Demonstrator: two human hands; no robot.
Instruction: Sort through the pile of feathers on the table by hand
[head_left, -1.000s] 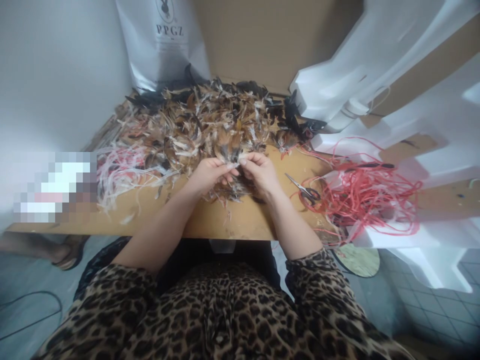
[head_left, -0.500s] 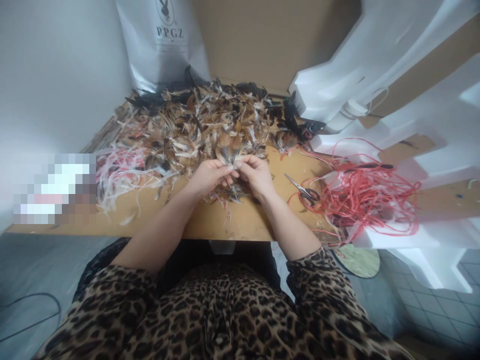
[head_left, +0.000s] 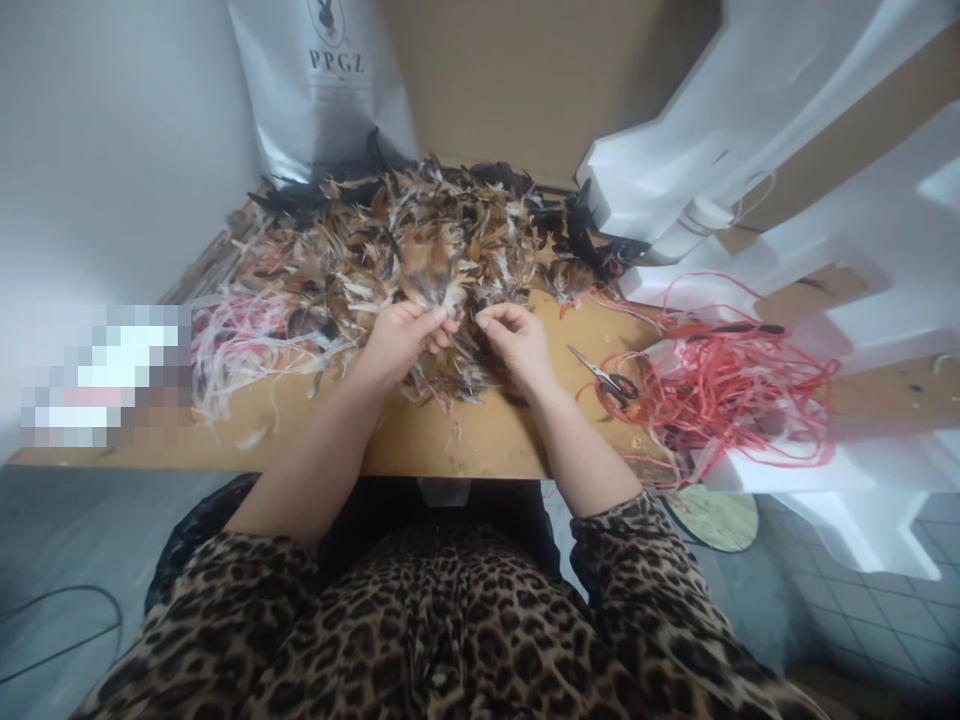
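Note:
A big heap of brown, white and black feathers (head_left: 405,240) covers the back of the wooden table (head_left: 420,440). My left hand (head_left: 401,340) is closed around a small bunch of brown feathers (head_left: 431,280) that fans upward from its fingers. My right hand (head_left: 517,340) hovers just to the right of it, fingers curled in a pinch; what it holds, if anything, is too small to make out. Both hands are above loose feathers at the near edge of the heap.
Scissors (head_left: 604,378) lie right of my right hand beside a tangle of red string (head_left: 735,390). Pale string strands (head_left: 240,345) lie at the left. A white bag (head_left: 326,85) stands at the back, white foam pieces (head_left: 787,170) at the right.
My hands, joined on the feather bunch before, have separated. The left hand has lifted the bunch up and slightly left; the right hand has drawn away to the right.

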